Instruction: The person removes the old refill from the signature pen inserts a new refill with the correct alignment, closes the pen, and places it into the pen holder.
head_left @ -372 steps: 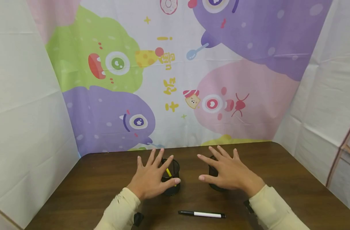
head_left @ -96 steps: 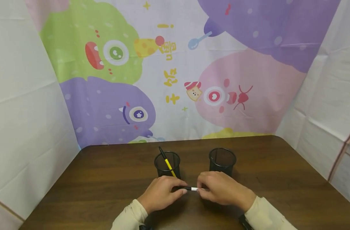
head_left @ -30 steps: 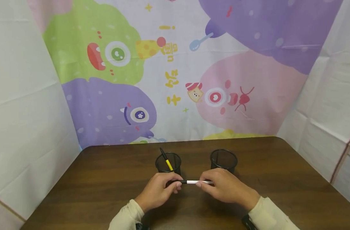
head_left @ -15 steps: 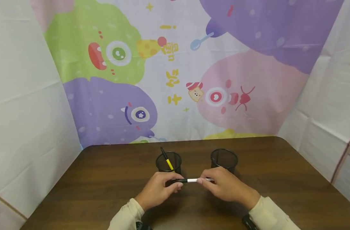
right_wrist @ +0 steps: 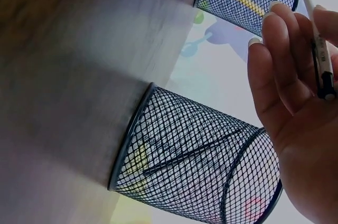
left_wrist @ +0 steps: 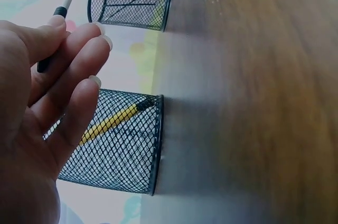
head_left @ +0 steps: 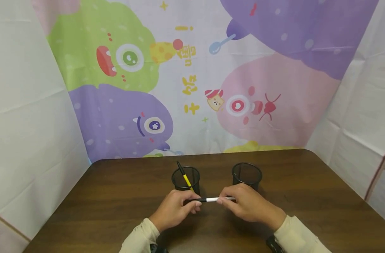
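Observation:
A slim pen (head_left: pixel 212 199), white with a black section at its left end, is held level by both hands above the table. My left hand (head_left: pixel 173 208) pinches the black section between thumb and fingers. The white end is pinched by my right hand (head_left: pixel 252 205); in the right wrist view a black clip (right_wrist: pixel 317 63) shows on the pen beside the palm. Just beyond my left hand stands a black mesh pen cup (left_wrist: pixel 132 166) with a yellow-and-black pen (left_wrist: pixel 108 124) leaning in it. A second mesh pen cup (right_wrist: pixel 185 176) stands behind my right hand, a thin dark line showing through its mesh.
Both cups stand on a dark brown wooden table (head_left: pixel 116 196). A cloth backdrop (head_left: pixel 192 133) with cartoon figures hangs at the far edge, and white cloth walls (head_left: pixel 27 105) close off both sides. Black bands (head_left: pixel 273 244) are worn at both wrists.
Earliest, the pen lay on the table and both hands were spread above the cups. Since then both hands have gripped and lifted it. Over the last half second almost nothing has moved.

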The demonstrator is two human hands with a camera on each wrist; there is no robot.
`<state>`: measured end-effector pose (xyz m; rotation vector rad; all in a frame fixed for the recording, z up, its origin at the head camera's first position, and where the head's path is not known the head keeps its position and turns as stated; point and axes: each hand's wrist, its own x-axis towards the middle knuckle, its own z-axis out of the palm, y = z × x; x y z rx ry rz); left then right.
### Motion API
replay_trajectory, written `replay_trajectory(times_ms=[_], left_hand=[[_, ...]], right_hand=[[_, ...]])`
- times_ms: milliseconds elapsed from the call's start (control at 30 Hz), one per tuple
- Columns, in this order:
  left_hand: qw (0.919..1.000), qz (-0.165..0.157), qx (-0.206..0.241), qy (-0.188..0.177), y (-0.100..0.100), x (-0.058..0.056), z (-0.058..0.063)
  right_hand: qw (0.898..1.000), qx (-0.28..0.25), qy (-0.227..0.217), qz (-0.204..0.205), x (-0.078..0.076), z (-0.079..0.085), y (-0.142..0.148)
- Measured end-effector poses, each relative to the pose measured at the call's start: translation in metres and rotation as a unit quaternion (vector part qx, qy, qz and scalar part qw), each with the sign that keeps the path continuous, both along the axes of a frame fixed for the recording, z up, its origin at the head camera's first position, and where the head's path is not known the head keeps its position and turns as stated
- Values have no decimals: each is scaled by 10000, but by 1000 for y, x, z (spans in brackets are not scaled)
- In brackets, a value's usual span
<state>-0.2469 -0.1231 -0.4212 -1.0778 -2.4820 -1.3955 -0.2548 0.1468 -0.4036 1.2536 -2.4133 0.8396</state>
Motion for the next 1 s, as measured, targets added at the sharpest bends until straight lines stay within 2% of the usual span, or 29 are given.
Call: replay_trajectory(times_ms=[200,333,700,1000], left_hand=[[9999,3,17,-143,0,0,0],[9999,40,0,-107,0,-1,1],[9997,-111,187,-101,-3,-2,-1],[9998,-41,142,-111,-3,-3,0]], right_hand=[[9999,82,-59,-123,1,0,0],[9997,66,-17,-224,1,0,-1],[9997,39,73,-234,1,2,-3],[9995,-81,280,-123,0,1,-3]])
